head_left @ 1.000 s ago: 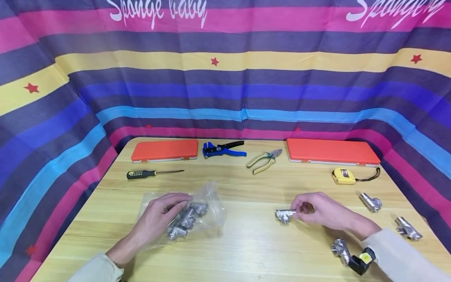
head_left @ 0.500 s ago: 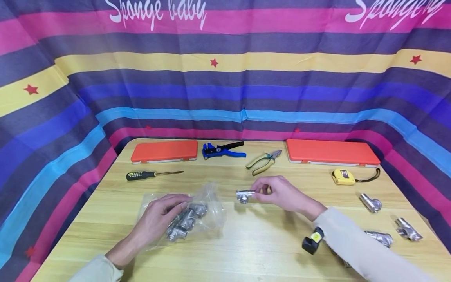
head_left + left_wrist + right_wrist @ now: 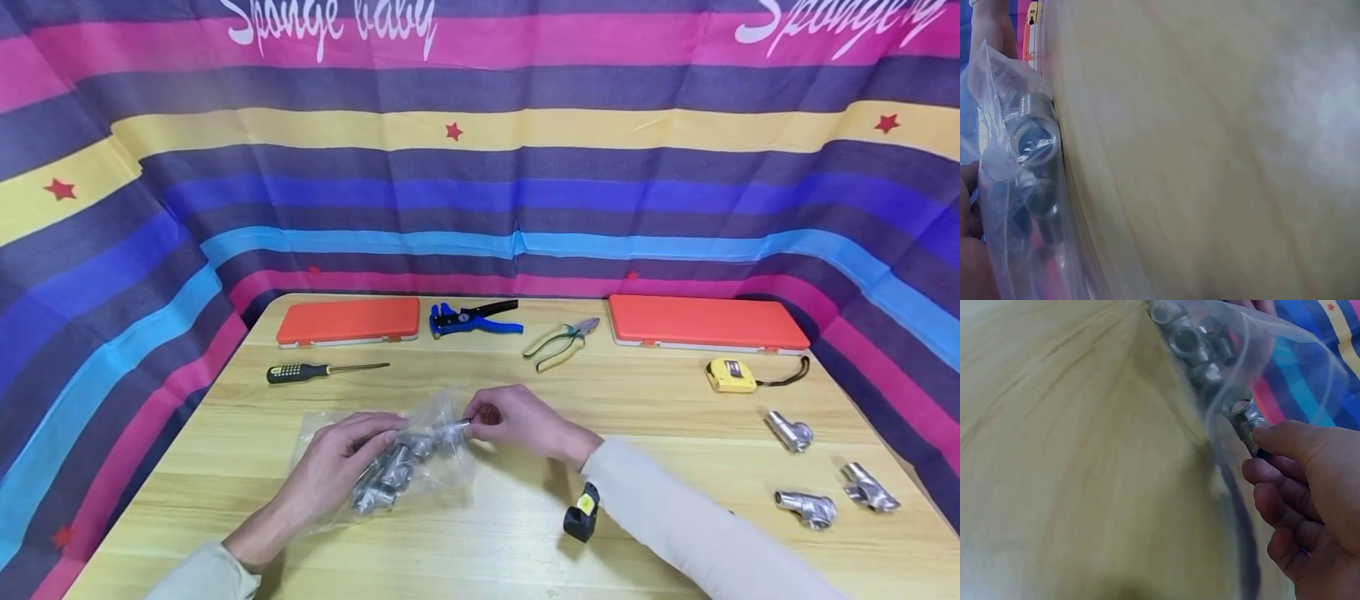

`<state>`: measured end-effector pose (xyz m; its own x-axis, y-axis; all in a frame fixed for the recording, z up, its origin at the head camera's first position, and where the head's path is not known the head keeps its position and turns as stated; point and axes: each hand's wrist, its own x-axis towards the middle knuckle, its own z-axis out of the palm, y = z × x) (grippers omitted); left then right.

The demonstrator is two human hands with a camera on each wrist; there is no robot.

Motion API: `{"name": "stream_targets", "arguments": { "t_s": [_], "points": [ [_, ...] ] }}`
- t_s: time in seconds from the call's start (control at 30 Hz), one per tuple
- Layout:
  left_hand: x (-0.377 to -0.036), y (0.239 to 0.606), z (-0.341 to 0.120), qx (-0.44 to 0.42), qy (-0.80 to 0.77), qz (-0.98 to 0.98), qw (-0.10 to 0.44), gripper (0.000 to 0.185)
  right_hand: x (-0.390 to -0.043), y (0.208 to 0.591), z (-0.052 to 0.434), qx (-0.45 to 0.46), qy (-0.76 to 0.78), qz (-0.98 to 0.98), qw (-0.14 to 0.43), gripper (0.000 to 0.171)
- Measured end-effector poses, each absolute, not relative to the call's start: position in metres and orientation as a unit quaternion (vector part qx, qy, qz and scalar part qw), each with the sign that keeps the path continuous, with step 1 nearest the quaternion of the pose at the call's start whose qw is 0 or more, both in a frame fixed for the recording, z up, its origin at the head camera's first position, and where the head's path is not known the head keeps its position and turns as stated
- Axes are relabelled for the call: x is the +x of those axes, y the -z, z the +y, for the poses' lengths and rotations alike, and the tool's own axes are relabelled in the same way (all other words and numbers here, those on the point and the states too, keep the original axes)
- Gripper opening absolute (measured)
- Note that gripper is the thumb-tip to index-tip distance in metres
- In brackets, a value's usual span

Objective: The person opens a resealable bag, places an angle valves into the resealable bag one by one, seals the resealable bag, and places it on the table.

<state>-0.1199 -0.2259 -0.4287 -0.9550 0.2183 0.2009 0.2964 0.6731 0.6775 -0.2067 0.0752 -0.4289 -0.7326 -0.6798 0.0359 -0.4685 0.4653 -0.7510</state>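
A clear plastic bag lies on the wooden table with several shiny metal tee pipe fittings inside. My left hand holds the bag's upper side, fingers and thumb bent over the film. At the bag's open mouth, my right hand pinches one end of another tee fitting between thumb and fingers. Its far end is inside the bag's rim in the right wrist view. The left wrist view shows the bagged fittings close up, with part of the left hand beside the film.
Three loose tee fittings lie at the right, near the right sleeve. Behind are a screwdriver, a blue wire stripper, pliers, a yellow tape measure and two red cases. A striped curtain surrounds the table.
My right hand has carried the tee fitting leftward from the middle right of the table to the bag's mouth, its end now in the bag. The left hand has stayed on the bag.
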Motion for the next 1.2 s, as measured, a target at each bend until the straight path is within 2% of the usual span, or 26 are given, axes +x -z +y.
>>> {"name": "stream_targets", "arguments": {
  "t_s": [0.13, 0.37, 0.63, 0.77, 0.87, 1.2],
  "points": [
    [-0.120, 0.428, -0.227, -0.143, 0.375, -0.914, 0.055, 0.027, -0.204, 0.434, 0.063, -0.331, 0.388, 0.847, 0.149, 0.013],
    [-0.121, 0.428, -0.228, -0.144, 0.376, -0.914, 0.056, 0.027, -0.199, 0.440, 0.048, -0.344, 0.360, 0.859, 0.115, 0.007],
    [-0.121, 0.428, -0.227, -0.149, 0.374, -0.913, 0.062, 0.026, -0.190, 0.434, 0.058, -0.340, 0.386, 0.845, 0.142, 0.012],
    [-0.121, 0.428, -0.226, -0.149, 0.376, -0.913, 0.061, 0.025, -0.193, 0.428, 0.092, -0.327, 0.406, 0.842, 0.138, 0.028],
    [-0.121, 0.428, -0.226, -0.146, 0.378, -0.912, 0.058, 0.025, -0.197, 0.423, 0.130, -0.318, 0.411, 0.845, 0.128, 0.031],
    [-0.121, 0.428, -0.228, -0.153, 0.373, -0.913, 0.065, 0.025, -0.182, 0.406, 0.277, -0.207, 0.364, 0.906, 0.059, 0.030]
  ]
}}
